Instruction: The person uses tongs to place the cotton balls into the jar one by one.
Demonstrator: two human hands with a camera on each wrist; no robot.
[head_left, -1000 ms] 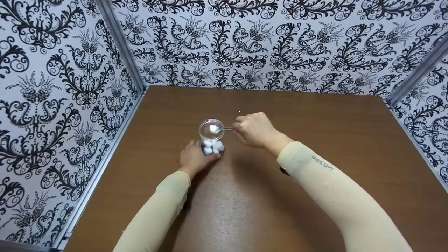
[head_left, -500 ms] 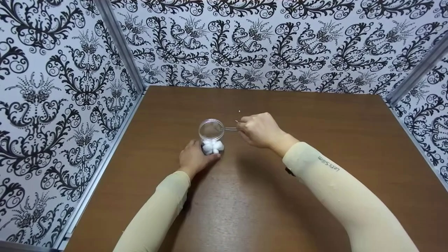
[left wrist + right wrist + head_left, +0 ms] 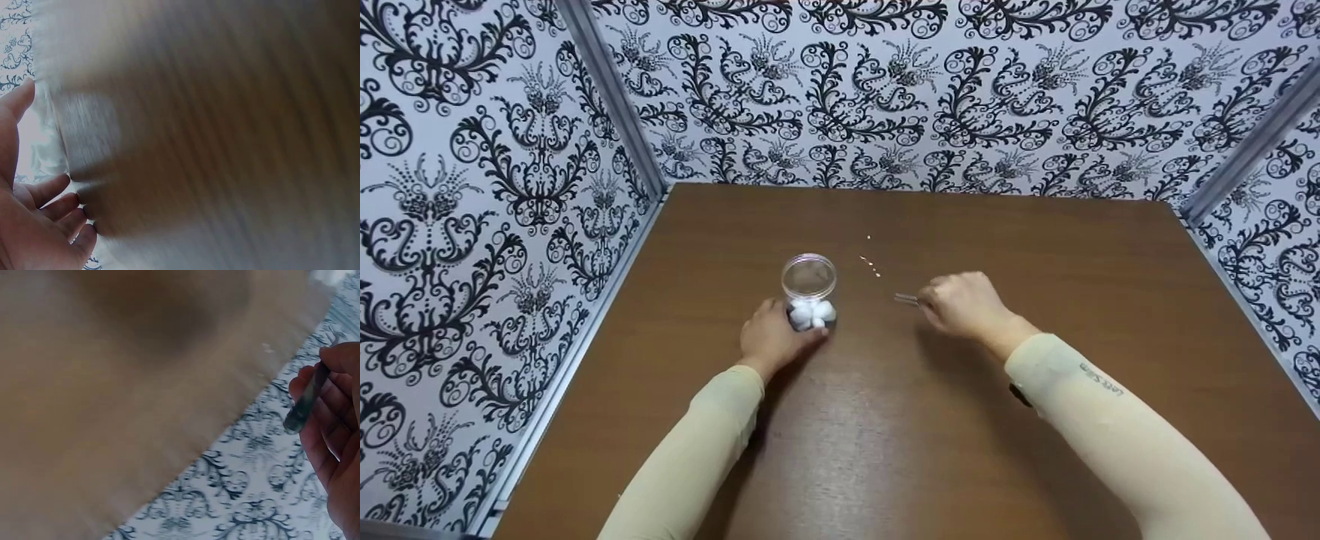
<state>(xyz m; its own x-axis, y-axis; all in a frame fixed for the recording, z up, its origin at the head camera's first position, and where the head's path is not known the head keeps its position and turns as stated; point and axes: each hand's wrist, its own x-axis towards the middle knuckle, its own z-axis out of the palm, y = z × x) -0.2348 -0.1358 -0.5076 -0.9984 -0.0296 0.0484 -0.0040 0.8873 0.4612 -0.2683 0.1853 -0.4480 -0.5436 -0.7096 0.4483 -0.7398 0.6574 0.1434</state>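
Note:
A clear jar (image 3: 810, 279) with a round open mouth stands upright on the table, white cotton balls (image 3: 812, 313) heaped at its bottom. My left hand (image 3: 772, 335) holds the jar low on its left side, the thumb reaching round the front. The left wrist view has the same hand (image 3: 45, 219) at its left edge, fingertips against the clear wall. To the right of the jar, my right hand (image 3: 964, 304) pinches tweezers (image 3: 907, 299), their tips pointing left with nothing between them. In the right wrist view the tweezers (image 3: 305, 402) lie between thumb and fingers.
Small white bits (image 3: 874, 268) lie scattered on the brown table (image 3: 997, 232) between the jar and the right hand, toward the back. Patterned panels (image 3: 900, 97) enclose the table at the back and sides, with grey metal posts (image 3: 619, 105) at the corners.
The cotton ball at the tweezers' tips dropped into the jar. My right hand then drew the tweezers out to the right and toward me, uncovering white bits. The left hand stayed on the jar.

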